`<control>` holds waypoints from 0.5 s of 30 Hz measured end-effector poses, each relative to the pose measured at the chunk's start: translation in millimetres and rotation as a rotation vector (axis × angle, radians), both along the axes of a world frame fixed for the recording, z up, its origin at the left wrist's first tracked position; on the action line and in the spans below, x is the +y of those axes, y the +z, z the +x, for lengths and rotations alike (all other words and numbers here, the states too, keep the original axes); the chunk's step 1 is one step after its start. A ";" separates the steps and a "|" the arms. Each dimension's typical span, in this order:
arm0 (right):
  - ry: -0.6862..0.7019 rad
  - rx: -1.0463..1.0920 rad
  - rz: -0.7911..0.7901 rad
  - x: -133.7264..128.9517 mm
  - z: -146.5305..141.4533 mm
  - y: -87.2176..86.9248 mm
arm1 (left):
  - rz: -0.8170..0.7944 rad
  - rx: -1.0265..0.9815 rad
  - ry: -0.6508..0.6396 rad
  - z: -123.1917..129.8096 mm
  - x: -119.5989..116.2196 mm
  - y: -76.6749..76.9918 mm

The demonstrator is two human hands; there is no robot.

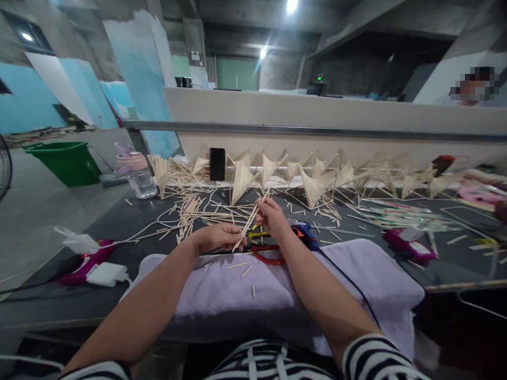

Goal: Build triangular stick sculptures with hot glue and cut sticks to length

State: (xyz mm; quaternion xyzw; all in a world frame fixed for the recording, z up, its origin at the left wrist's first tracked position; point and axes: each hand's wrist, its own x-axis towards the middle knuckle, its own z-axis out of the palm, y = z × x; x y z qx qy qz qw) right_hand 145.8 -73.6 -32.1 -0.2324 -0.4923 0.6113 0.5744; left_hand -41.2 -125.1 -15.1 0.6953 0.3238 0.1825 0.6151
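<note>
Between my hands, a few thin wooden sticks [249, 221] slant up to the right. My left hand [222, 236] pinches their lower end, while the fingers of my right hand [271, 214] close on the upper end. Just under my right wrist lie red-handled scissors [269, 255] and a yellow-handled tool [255, 233], both partly covered. A blue glue gun [307, 235] rests to the right of that wrist, its black cord running over a lilac towel [340, 269]. Short stick pieces [247, 271] are scattered on the towel.
Twisted stick models [315, 184] line the back of the dark table [146, 219], with loose sticks [190, 211] before them. A phone [217, 164] stands upright there. A water bottle [138, 177] and purple power strips [85, 264] sit at the sides. Another person's hand [475, 177] appears far right.
</note>
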 end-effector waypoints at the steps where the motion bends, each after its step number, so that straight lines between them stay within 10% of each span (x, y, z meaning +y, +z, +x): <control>1: -0.001 0.004 0.008 0.3 0.3 -0.7 | -0.023 0.006 -0.001 -0.8 1.2 -1.4; 15: 0.168 -0.095 -0.046 -0.7 1.5 -7.1 | -0.070 -0.083 0.090 -7.8 7.6 -5.3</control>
